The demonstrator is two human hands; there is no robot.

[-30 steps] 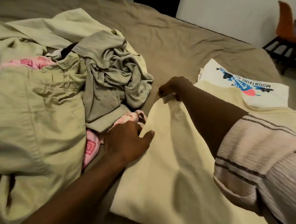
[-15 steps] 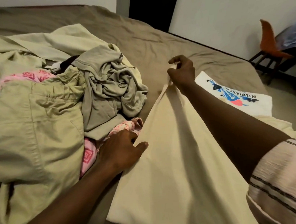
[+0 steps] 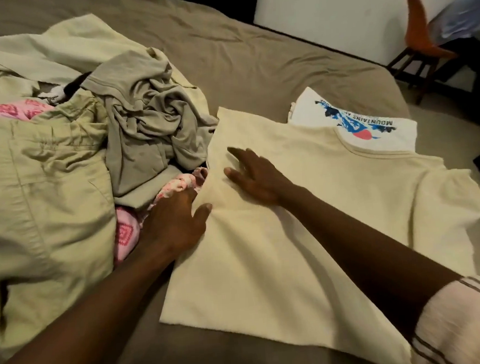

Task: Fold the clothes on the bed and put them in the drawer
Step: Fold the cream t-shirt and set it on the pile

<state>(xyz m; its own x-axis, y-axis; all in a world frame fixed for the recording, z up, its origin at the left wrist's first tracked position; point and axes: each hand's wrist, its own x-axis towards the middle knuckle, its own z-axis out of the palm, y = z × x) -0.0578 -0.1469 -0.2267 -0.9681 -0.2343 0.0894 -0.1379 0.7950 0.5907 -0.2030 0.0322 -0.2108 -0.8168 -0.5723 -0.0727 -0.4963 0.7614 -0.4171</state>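
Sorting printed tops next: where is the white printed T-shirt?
In the head view, the white printed T-shirt lies on the right of the bed, partly under the collar of the cream shirt.

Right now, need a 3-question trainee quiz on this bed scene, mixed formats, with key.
1. True or false: the right hand lies flat, fingers spread, on the cream T-shirt.
2. The white printed T-shirt lies: A) on top of the cream T-shirt; B) partly under its collar end; C) well apart from it.
3. Fill in: the crumpled grey garment lies to the person's ____ of the cream T-shirt.

Key: 1 true; 2 B; 3 left.
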